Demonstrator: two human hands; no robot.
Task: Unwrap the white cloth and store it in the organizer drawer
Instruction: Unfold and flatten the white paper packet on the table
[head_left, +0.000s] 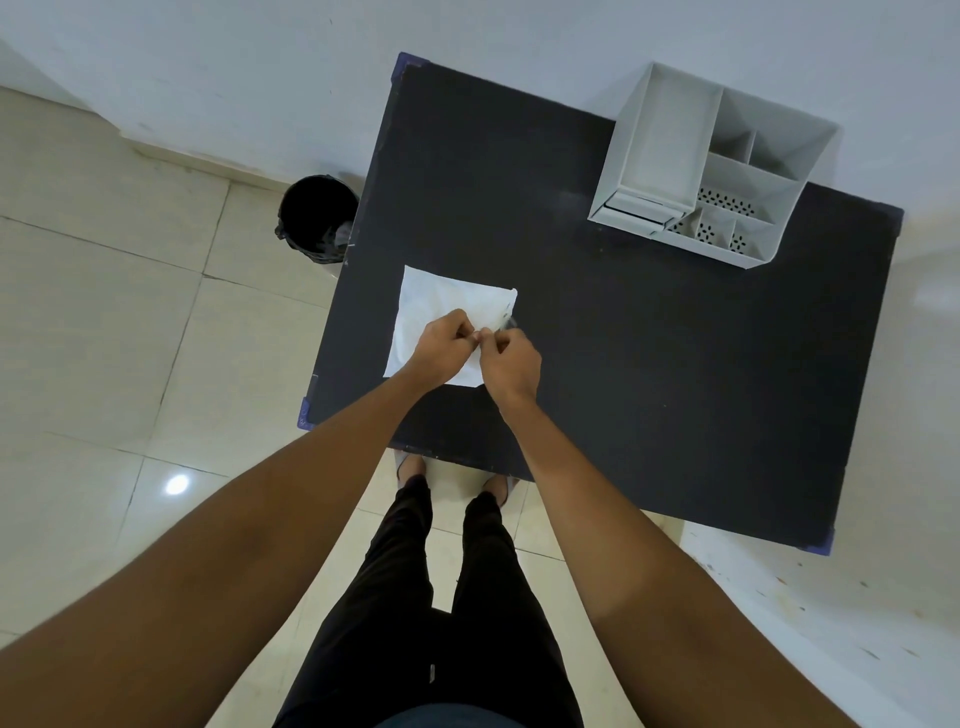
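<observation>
A flat white cloth in a clear wrapper (436, 306) lies on the left part of the black table (649, 364). My left hand (441, 345) and my right hand (511, 358) meet over its right edge, both pinching the wrapper between fingertips. A bit of clear plastic sticks up by my right fingers. The white organizer (711, 171) stands at the table's far right corner. Its small drawer (641, 210) sits at the front left, under a tall open compartment, and looks closed.
A black waste bin (317, 218) stands on the tiled floor left of the table. A white wall runs behind the table. My legs and feet are at the table's near edge.
</observation>
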